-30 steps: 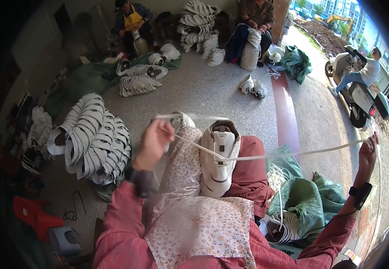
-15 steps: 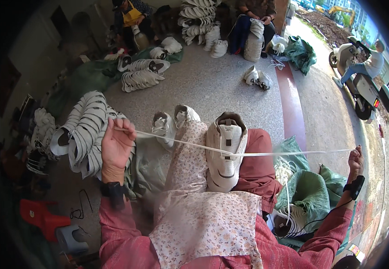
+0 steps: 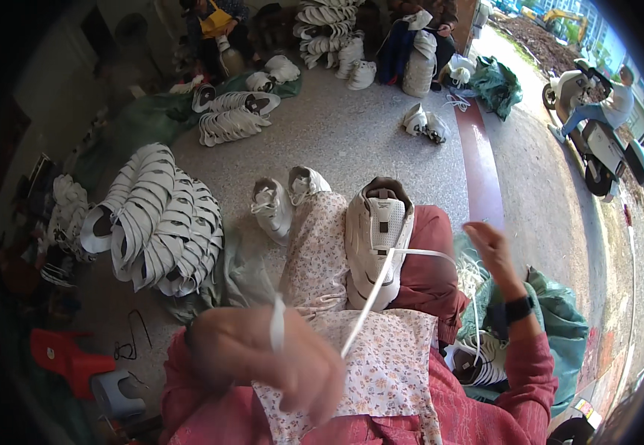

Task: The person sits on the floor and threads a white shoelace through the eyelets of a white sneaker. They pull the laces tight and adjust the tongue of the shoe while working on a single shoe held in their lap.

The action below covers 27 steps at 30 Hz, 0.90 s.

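A white and beige sneaker (image 3: pixel 372 256) rests on my lap, toe toward me, over the floral apron (image 3: pixel 370 348). A white shoelace (image 3: pixel 367 315) runs from its front eyelets down to my left hand (image 3: pixel 277 363). That hand is blurred by motion, low over the apron and closed on the lace; a bit of white lace shows above its knuckles. The lace's other part bends slackly to the right from the sneaker. My right hand (image 3: pixel 494 252) is raised right of my knee, near that slack part; its fingers are blurred, so whether they hold the lace is unclear.
Nested white shoe uppers (image 3: pixel 166 222) stand in a large pile at left, with a pair of sneakers (image 3: pixel 271 208) in front. Green sacks (image 3: pixel 559 311) and loose white laces lie by my right leg. A red stool (image 3: pixel 70 360) is at lower left. People work farther back.
My left hand has dropped toward the apron, pulling the lace down. My right hand has come in from the far right, and the once taut lace on that side is slack.
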### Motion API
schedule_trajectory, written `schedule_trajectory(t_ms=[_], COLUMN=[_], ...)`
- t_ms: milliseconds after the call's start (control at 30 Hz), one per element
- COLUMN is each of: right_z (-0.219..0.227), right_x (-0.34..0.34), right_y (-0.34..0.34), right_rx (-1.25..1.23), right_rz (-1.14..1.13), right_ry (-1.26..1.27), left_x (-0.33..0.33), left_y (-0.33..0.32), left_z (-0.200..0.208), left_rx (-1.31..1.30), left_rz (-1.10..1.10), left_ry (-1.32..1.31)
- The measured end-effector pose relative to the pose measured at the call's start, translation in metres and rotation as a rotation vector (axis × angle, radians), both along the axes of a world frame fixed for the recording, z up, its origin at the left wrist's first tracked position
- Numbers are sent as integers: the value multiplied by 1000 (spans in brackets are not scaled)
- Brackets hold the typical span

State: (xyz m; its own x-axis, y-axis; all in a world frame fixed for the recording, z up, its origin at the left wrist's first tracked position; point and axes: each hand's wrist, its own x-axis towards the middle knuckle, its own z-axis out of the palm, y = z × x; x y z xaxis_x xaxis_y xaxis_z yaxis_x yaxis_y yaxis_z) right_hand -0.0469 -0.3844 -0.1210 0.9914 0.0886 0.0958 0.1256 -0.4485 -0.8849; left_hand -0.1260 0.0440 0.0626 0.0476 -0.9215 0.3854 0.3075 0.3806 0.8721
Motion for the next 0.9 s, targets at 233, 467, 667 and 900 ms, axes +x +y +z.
schedule_trajectory(t_ms=[233,467,667,900], right_z=[16,49,52,86], right_x=[11,1,-3,-50], right_y=[131,162,172,178], right_rx=[-97,-723,-555,-302], right_rz=[207,487,629,1097], right_ry=[-118,-311,-112,-2], left_x=[-5,-16,-16,-14], left_y=[-36,-53,-54,-46], left_z=[24,-4,-15,-8], left_rx=[-106,-115,-117,41], left_rz=[-207,-279,-286,-184], left_ry=[-130,-119,-264,-318])
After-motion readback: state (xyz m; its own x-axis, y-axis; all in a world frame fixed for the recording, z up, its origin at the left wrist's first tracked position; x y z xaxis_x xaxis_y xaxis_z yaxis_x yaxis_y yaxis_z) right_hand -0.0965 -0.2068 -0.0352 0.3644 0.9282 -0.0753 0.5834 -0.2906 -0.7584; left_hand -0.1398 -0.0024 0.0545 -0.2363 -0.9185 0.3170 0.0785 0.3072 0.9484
